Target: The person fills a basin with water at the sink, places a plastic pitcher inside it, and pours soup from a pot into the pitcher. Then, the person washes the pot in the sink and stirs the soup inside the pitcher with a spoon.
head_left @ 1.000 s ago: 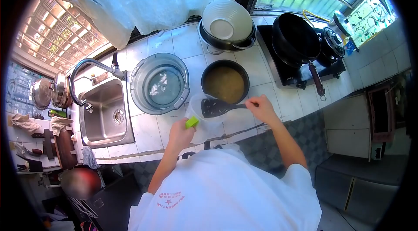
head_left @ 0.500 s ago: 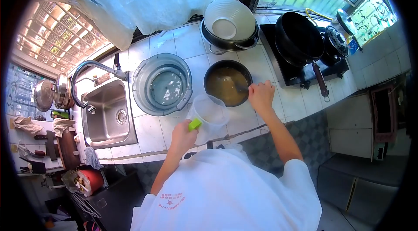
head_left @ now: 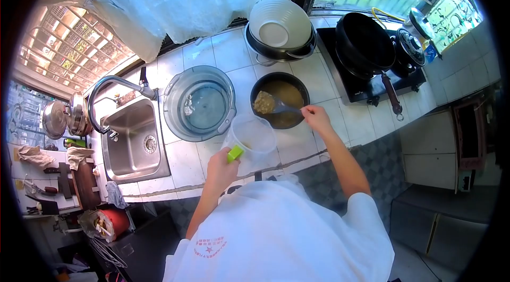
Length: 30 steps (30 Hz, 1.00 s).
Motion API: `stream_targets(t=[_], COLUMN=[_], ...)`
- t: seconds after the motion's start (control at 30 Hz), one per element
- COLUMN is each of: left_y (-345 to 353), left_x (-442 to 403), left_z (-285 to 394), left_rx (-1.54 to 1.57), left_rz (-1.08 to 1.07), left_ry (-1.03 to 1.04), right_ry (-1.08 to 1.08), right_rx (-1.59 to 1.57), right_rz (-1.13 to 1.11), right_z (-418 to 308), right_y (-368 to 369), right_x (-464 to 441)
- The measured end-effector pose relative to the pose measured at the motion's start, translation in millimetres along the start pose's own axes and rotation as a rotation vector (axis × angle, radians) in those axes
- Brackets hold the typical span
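Observation:
My left hand (head_left: 222,166) is closed on the green handle of a clear plastic jug (head_left: 254,134), held over the counter's front part. In my right hand (head_left: 317,118) is the handle of a dark spatula (head_left: 287,109). Its blade is over the dark round pot (head_left: 306,89) and carries a lump of brownish, grainy food (head_left: 264,102). Cloudy brown liquid lies in the pot below. The jug is just in front of the pot and looks nearly see-through, with a little residue inside.
Left of the pot stands a grey translucent basin (head_left: 172,102) of water, then a steel sink (head_left: 114,149) with a tap (head_left: 95,90). Behind is a white bowl (head_left: 273,13) in metal bowls. A black wok (head_left: 364,43) and a lidded pot (head_left: 409,51) sit on the stove (head_left: 350,88).
The spatula went from above the jug down into the pot, and its blade has now come up with brownish food on it. The jug has shifted slightly.

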<state>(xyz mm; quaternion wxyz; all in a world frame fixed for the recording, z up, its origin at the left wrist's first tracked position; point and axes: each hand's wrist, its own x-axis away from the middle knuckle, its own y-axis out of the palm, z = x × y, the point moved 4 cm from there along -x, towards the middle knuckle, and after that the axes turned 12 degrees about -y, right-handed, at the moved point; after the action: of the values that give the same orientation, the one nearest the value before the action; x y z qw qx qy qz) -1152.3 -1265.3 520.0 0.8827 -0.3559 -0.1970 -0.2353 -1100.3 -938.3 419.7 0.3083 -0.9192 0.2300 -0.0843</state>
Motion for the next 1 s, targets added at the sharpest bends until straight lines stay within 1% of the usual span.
stream_targets(t=[0.03, 0.1, 0.23, 0.3, 0.33, 0.4, 0.43, 0.5, 0.53, 0.6, 0.63, 0.7, 0.73, 0.8, 0.83, 0.9, 0.93, 1.0], left_y=[0, 2, 8, 13, 14, 16, 16, 17, 17, 16, 15, 14, 13, 11, 10, 7, 6, 0], left_x=[-1, -3, -11, -17, -18, -20, -21, -22, -21, -18, -17, -14, -13, -9, -6, -1, 1, 5], left_z=[0, -2, 0, -1, 2, 9, 12, 16, 17, 20, 20, 19, 18, 15, 14, 13, 11, 12], left_rx=[0.000, 0.035, 0.084, 0.184, 0.187, 0.228, 0.229, 0.223, 0.225, 0.321, 0.322, 0.416, 0.418, 0.432, 0.435, 0.471, 0.474, 0.453], left_rz=[-0.002, -0.043, -0.107, -0.118, -0.123, -0.173, -0.176, -0.168, -0.169, -0.196, -0.196, -0.236, -0.236, -0.237, -0.234, -0.226, -0.224, -0.175], left_ry=[0.001, -0.015, -0.008, 0.021, 0.023, -0.002, 0.000, 0.002, 0.003, 0.051, 0.052, 0.099, 0.099, 0.133, 0.132, 0.129, 0.127, 0.213], right_ry=[0.002, 0.035, 0.057, 0.092, 0.094, -0.017, -0.016, -0.118, -0.118, -0.445, -0.446, -0.573, -0.574, -0.679, -0.682, -0.790, -0.792, -0.840], right_rx=[0.001, -0.131, -0.103, -0.101, -0.096, -0.087, -0.084, -0.022, -0.019, 0.251, 0.253, 0.393, 0.394, 0.473, 0.473, 0.519, 0.519, 0.544], right_rz=[0.001, -0.004, 0.014, -0.003, 0.000, 0.034, 0.035, 0.064, 0.065, 0.155, 0.155, 0.127, 0.125, 0.188, 0.185, 0.217, 0.214, 0.229], right_z=[0, -3, -17, -28, -34, -51, -58, -78, -88, -123, -132, -152, -158, -173, -177, -188, -189, -192], right_y=[-3, -10, -35, -51, -58, -72, -77, -86, -88, -93, -94, -94, -94, -95, -95, -95, -94, -92], right_x=[0, 3, 7, 11, 14, 21, 27, 40, 48, 65, 70, 82, 85, 93, 95, 100, 100, 101])
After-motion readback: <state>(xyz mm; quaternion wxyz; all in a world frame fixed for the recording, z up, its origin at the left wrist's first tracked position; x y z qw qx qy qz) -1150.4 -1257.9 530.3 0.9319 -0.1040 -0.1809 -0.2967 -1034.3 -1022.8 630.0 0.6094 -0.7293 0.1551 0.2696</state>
